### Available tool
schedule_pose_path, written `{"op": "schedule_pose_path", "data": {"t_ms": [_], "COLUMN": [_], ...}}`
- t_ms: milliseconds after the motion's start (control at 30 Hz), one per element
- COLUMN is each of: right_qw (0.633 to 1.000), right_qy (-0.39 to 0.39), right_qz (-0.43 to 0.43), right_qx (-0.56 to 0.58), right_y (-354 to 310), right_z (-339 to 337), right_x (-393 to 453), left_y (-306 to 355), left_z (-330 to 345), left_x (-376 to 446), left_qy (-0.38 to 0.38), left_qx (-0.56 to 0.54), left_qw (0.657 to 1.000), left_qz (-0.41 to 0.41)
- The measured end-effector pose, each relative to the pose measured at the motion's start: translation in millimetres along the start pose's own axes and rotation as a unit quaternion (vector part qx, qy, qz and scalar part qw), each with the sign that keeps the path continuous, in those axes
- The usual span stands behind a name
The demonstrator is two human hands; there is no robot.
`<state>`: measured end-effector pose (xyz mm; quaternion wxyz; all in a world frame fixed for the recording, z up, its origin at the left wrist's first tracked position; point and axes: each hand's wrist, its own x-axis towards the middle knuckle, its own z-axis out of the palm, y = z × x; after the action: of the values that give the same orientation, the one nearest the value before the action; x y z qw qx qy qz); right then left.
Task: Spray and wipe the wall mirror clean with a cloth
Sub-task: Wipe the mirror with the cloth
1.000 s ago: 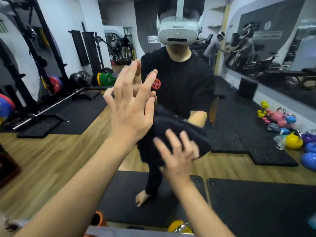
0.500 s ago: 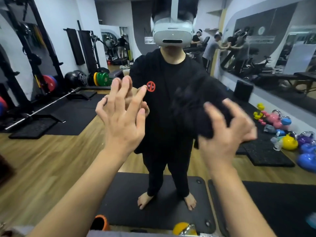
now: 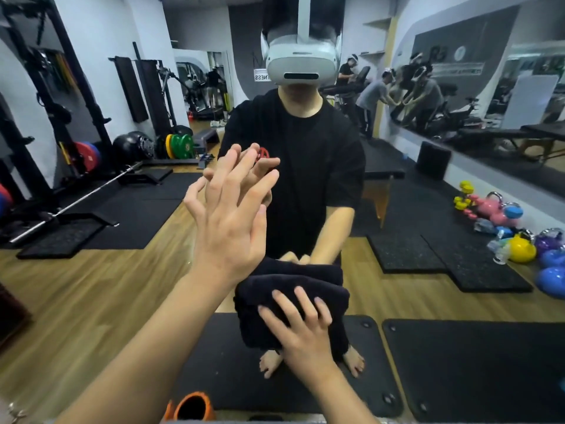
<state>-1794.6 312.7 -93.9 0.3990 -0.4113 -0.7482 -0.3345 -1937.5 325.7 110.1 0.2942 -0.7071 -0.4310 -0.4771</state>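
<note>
Head view looks straight into the wall mirror [image 3: 91, 286], so the gym room and the person appear as a reflection. At the far left, in the glass, stand a dark rack [image 3: 61, 96] and a barbell [image 3: 82, 200] on the floor mats. Next comes the left hand [image 3: 227, 223]: it is released, fingers straight and spread, with the palm laid flat on the mirror (its reflection meets it fingertip to fingertip). It holds nothing and seems only to steady the body.

Lower and a little to the right is the cloth [image 3: 290, 296], a dark folded towel with its long axis running left to right. The right hand [image 3: 298, 324] presses it on the glass, fingers slightly bent over its lower edge; the cloth lies just above and in front of these fingers, between hand and mirror. The right hand is therefore the working one, and I judge the next wipe goes sideways or upward from here. Further right, coloured kettlebells [image 3: 519, 240] are reflected. I see no spray bottle.
</note>
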Motion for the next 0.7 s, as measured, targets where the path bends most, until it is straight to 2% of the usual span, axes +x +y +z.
{"op": "schedule_pose_path", "data": {"t_ms": [167,300,433,500,533,600,700], "right_qw": [0.995,0.976,0.923,0.9,0.896,0.917,0.977], "right_qy": [0.068,0.135,0.236,0.277,0.29,0.272,0.145], "right_qz": [0.072,0.17,0.303,0.335,0.336,0.289,0.15], "right_qx": [-0.025,-0.015,0.014,0.031,0.036,0.034,0.037], "right_y": [19.5,58.7,98.5,101.5,96.5,74.1,19.9], "right_z": [-27.4,-72.6,-117.4,-123.5,-119.9,-99.0,-48.5], "right_x": [46.1,102.1,175.4,200.1,204.0,191.7,135.8], "left_y": [-29.8,-30.1,-25.1,-24.8,-24.9,-24.2,-17.9], "left_z": [-12.4,-9.6,-8.0,-10.0,-11.4,-13.4,-14.6], "left_x": [-11.7,-18.5,-17.4,-17.2,-16.7,-15.0,-11.2], "left_qy": [-0.008,-0.019,-0.027,-0.032,-0.028,-0.016,-0.002], "left_qx": [0.001,0.014,0.032,0.033,0.031,0.017,-0.019], "left_qw": [0.999,0.998,0.996,0.996,0.996,0.997,0.994], "left_qz": [-0.052,-0.065,-0.073,-0.073,-0.073,-0.08,-0.11]}}
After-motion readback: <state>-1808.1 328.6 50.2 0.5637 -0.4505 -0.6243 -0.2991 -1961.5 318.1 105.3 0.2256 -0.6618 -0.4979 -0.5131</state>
